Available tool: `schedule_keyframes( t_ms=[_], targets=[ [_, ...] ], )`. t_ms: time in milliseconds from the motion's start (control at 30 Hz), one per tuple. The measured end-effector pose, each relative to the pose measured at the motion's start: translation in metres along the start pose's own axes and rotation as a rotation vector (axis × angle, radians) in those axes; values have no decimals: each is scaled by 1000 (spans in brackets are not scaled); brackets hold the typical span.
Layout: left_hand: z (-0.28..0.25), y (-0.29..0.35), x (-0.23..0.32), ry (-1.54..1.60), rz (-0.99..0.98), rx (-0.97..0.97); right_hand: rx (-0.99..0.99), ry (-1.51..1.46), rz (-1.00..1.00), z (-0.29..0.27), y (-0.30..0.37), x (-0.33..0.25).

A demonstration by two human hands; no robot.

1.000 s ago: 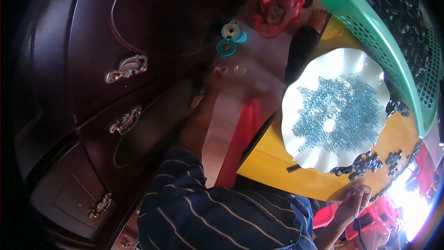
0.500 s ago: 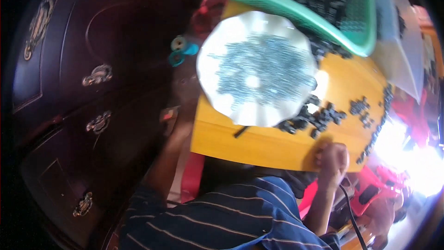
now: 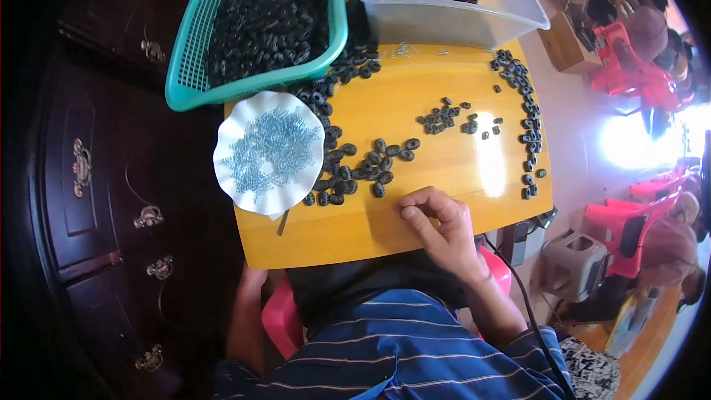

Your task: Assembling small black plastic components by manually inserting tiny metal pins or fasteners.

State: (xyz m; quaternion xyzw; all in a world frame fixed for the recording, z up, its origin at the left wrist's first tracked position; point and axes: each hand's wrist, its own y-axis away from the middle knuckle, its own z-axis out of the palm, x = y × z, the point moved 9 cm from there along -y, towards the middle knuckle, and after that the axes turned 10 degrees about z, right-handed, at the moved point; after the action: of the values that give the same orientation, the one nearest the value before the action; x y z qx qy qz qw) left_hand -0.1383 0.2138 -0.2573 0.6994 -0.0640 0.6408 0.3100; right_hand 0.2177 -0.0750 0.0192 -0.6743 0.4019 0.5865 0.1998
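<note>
My right hand [image 3: 446, 231] rests at the table's front edge, thumb and index finger curled together. Whatever lies between them, if anything, is hidden. Just beyond it are loose black ring-like parts [image 3: 385, 163]. My left hand [image 3: 254, 275] is low at the table's front left corner; its fingers are hidden by the tabletop. A white scalloped plate [image 3: 227, 120] stands at the table's left side, heaped with small bluish-silver pieces that look like coil springs [image 3: 274, 148]. A thin dark stick [image 3: 283, 222] lies by the plate's near rim.
A green basket [image 3: 194, 55] and a clear plastic bin [image 3: 452, 18], both full of black parts, stand at the back. Smaller black parts [image 3: 441, 118] lie mid-table; a row [image 3: 529, 133] runs down the right edge. Dark cabinets [image 3: 96, 178] border the left.
The plate looked larger and covered more of the table; now it sits at the left. My left arm, stretched toward the plate, has drawn back. My head view has shifted.
</note>
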Motion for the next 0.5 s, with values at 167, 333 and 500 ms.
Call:
schedule_keyframes(
  t_ms=[167,333,500],
  targets=[
    [-3,5,102,12,42,-60,52,97,-171,-19,1,-25],
    [15,44,210,54,173,-415,61,123,-187,-25,4,-19],
    [143,92,312,-33,377,-864,40,153,-192,-27,9,-16]
  ],
)
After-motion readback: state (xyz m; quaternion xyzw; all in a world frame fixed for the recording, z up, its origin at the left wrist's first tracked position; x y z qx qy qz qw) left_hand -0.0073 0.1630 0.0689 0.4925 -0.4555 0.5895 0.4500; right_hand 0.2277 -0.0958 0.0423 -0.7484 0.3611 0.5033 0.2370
